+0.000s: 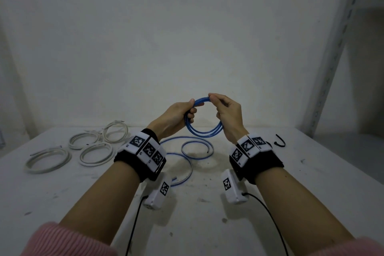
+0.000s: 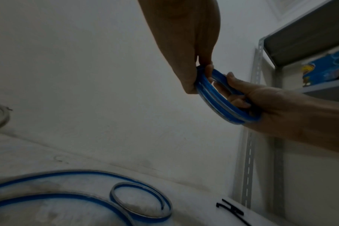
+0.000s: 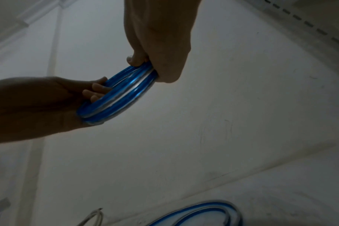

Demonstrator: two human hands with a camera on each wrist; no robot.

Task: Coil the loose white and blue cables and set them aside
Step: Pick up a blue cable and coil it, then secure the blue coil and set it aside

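Observation:
Both hands hold a small blue cable coil of a few loops upright above the table. My left hand grips its left side, with the fingers curled through the loop. On the top right, my right hand pinches the strands between thumb and fingers. The left wrist view shows the coil between the left hand and the right hand. From the right wrist, the coil runs from the right hand down to the left hand. More loose blue cable lies in curls on the table below.
Several white cable coils lie side by side on the left of the white table. A black hook-shaped piece lies at the right rear. A metal shelf rack stands at the right, and a wall is behind.

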